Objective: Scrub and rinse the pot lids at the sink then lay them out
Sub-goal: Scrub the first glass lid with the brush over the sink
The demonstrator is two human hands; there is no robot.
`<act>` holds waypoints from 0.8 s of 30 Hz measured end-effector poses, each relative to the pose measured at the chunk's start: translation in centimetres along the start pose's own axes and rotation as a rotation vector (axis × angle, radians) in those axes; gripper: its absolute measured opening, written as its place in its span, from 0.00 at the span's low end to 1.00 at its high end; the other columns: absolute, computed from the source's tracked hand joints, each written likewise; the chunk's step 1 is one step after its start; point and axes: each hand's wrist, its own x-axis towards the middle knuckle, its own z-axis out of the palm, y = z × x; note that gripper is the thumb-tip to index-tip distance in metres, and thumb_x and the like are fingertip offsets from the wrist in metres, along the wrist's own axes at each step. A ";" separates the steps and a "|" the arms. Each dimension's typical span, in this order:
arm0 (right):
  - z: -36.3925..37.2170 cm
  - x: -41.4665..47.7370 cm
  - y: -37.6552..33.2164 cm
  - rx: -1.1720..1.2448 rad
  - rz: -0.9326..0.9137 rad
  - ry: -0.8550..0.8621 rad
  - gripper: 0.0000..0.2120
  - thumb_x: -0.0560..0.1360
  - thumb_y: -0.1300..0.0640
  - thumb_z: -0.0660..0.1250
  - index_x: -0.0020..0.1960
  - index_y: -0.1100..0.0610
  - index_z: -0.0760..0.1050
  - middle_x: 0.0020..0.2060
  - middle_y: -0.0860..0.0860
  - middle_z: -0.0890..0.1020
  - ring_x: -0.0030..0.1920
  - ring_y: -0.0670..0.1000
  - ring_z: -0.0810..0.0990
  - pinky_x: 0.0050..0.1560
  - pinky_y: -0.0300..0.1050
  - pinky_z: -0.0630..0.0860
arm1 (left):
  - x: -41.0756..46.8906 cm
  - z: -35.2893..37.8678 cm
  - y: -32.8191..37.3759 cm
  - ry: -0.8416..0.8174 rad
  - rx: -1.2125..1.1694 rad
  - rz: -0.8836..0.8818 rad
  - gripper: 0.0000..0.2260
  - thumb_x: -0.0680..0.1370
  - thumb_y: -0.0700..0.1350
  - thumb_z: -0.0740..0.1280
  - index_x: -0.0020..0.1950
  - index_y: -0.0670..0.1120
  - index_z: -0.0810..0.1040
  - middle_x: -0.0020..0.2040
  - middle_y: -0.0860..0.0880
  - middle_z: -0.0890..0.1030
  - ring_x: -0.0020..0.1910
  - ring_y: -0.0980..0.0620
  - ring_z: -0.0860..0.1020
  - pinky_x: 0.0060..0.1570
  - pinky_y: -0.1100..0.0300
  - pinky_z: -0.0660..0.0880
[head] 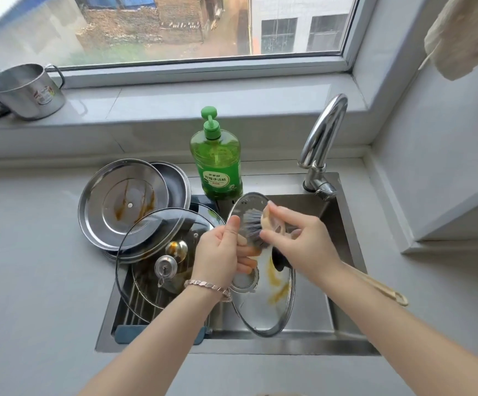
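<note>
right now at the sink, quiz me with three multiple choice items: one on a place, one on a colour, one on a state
1. The steel mug stands: A on a stove; B on the windowsill; C on a shelf.
2. The soap bottle is: A green; B blue; C white.
3. The lid under the brush is: A spotless; B streaked yellow-brown; C cracked.
Answers: B, it stands there at far left; A, body and pump are both green; B, streaks cross its face.
</note>
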 end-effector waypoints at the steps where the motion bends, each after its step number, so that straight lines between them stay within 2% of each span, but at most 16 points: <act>1: 0.7 -0.9 -0.2 -0.004 -0.052 -0.054 0.23 0.67 0.52 0.74 0.61 0.40 0.75 0.59 0.40 0.77 0.45 0.39 0.78 0.53 0.41 0.73 | 0.1 -0.1 -0.1 0.014 0.002 0.006 0.19 0.80 0.51 0.57 0.37 0.41 0.76 0.29 0.45 0.81 0.25 0.51 0.79 0.23 0.63 0.75; 3: 0.6 -0.3 0.2 -0.034 -0.030 -0.045 0.23 0.67 0.51 0.74 0.60 0.39 0.75 0.60 0.40 0.77 0.52 0.38 0.76 0.56 0.43 0.73 | 0.3 -0.1 -0.3 0.044 -0.017 -0.015 0.18 0.80 0.51 0.56 0.37 0.42 0.75 0.27 0.46 0.81 0.24 0.52 0.79 0.22 0.64 0.74; 6: -0.7 1.3 0.9 -0.031 0.156 0.053 0.24 0.69 0.50 0.72 0.64 0.45 0.74 0.54 0.42 0.81 0.57 0.47 0.78 0.59 0.46 0.73 | 0.3 0.4 -0.3 0.085 -0.073 -0.059 0.18 0.80 0.51 0.58 0.36 0.39 0.71 0.27 0.44 0.81 0.21 0.52 0.77 0.20 0.65 0.73; 9: 0.6 -1.3 0.3 -0.055 0.059 -0.046 0.24 0.68 0.52 0.73 0.63 0.44 0.75 0.54 0.34 0.77 0.53 0.43 0.79 0.57 0.45 0.75 | 0.6 0.4 -0.8 0.187 -0.043 -0.050 0.20 0.80 0.51 0.59 0.33 0.40 0.72 0.23 0.48 0.76 0.23 0.51 0.76 0.24 0.60 0.77; 11: 1.1 -1.6 0.2 -0.046 0.023 -0.085 0.24 0.68 0.53 0.74 0.62 0.43 0.75 0.56 0.34 0.75 0.52 0.39 0.77 0.58 0.41 0.73 | 0.9 0.4 -1.0 0.232 -0.066 -0.069 0.20 0.79 0.52 0.59 0.33 0.40 0.71 0.23 0.48 0.74 0.24 0.49 0.75 0.25 0.58 0.77; 13: 0.2 0.7 0.9 -0.006 0.125 -0.007 0.23 0.69 0.52 0.73 0.63 0.45 0.75 0.59 0.40 0.78 0.57 0.41 0.76 0.60 0.42 0.72 | 0.9 0.9 -0.9 0.213 -0.120 -0.092 0.19 0.80 0.51 0.59 0.34 0.39 0.70 0.25 0.44 0.77 0.21 0.51 0.75 0.21 0.63 0.74; 15: -0.2 1.7 1.1 -0.021 0.170 0.032 0.24 0.69 0.51 0.72 0.64 0.46 0.75 0.58 0.43 0.80 0.55 0.42 0.77 0.59 0.43 0.72 | 0.9 1.3 -0.9 0.192 -0.121 -0.082 0.19 0.80 0.50 0.59 0.34 0.39 0.70 0.27 0.40 0.79 0.20 0.51 0.75 0.20 0.65 0.71; 17: 0.4 0.9 0.5 -0.056 0.085 -0.021 0.24 0.68 0.51 0.73 0.63 0.44 0.75 0.59 0.42 0.79 0.50 0.40 0.78 0.57 0.45 0.73 | 1.0 1.2 -1.1 0.184 -0.106 -0.071 0.20 0.80 0.50 0.59 0.32 0.40 0.71 0.26 0.41 0.78 0.23 0.47 0.77 0.20 0.64 0.72; 19: 0.8 0.5 0.1 -0.044 0.027 -0.077 0.24 0.67 0.51 0.74 0.62 0.43 0.75 0.59 0.42 0.79 0.56 0.42 0.78 0.59 0.47 0.73 | 1.3 0.9 -1.3 0.176 -0.087 -0.068 0.20 0.80 0.50 0.58 0.32 0.41 0.73 0.25 0.44 0.79 0.25 0.45 0.77 0.20 0.64 0.72; 24: -1.2 5.6 0.9 0.002 0.263 0.073 0.25 0.69 0.51 0.72 0.65 0.49 0.75 0.60 0.47 0.79 0.63 0.49 0.75 0.64 0.50 0.70 | 0.8 1.3 -1.1 0.079 -0.069 -0.054 0.18 0.78 0.51 0.60 0.37 0.38 0.71 0.30 0.39 0.80 0.23 0.50 0.76 0.22 0.64 0.72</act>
